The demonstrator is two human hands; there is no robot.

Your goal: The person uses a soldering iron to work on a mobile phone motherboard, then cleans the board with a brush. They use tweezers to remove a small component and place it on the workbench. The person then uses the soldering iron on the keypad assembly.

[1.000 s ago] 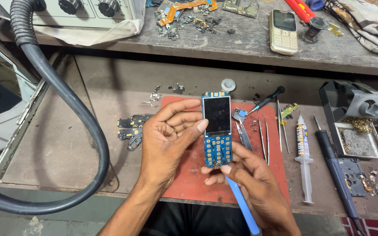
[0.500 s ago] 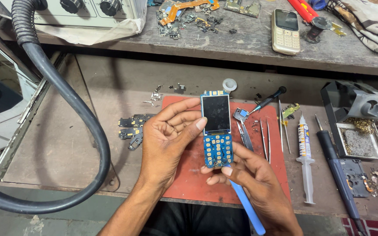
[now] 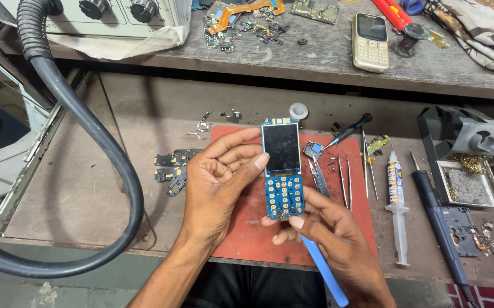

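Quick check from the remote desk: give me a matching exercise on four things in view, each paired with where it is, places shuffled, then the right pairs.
Things:
1. bare phone board
2. cream keypad phone
3. syringe
4. black hose

Places:
A. lying on the bench right of the red mat
B. curving across the left of the bench
C. held between the left hand and right hand
D. on the upper shelf, top right

Pairs: 1-C, 2-D, 3-A, 4-B
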